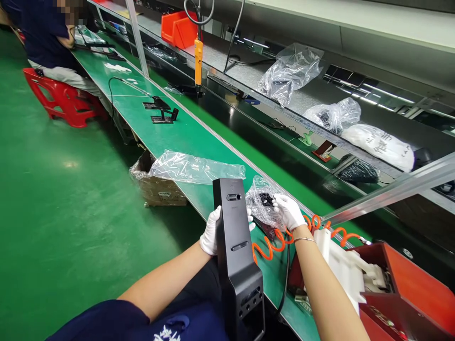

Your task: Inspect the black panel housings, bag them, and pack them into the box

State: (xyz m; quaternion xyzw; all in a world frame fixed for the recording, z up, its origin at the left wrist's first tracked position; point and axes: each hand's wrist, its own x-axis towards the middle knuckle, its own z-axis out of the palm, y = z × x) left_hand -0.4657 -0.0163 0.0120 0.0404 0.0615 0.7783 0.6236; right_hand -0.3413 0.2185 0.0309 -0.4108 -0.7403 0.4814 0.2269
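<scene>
My left hand (211, 232), in a white glove, is closed around a long black plastic housing (232, 227). The housing stands tilted in front of me, with a slotted opening near its top, a narrow slot lower down and several round holes near the bottom. On the bench, a clear plastic bag (256, 198) lies open behind it, with small black parts (266, 199) inside. My right hand (289, 211), also gloved, reaches to the bag's right side, its fingertips pinched at the edge of one small black part.
An orange coiled hose (265, 253) crosses the green bench (192, 137) beside a red machine (408, 289). A plastic-lined carton (161, 189) stands left of the bench. An orange electric screwdriver (198, 61) hangs overhead. A co-worker (42, 38) sits at far left.
</scene>
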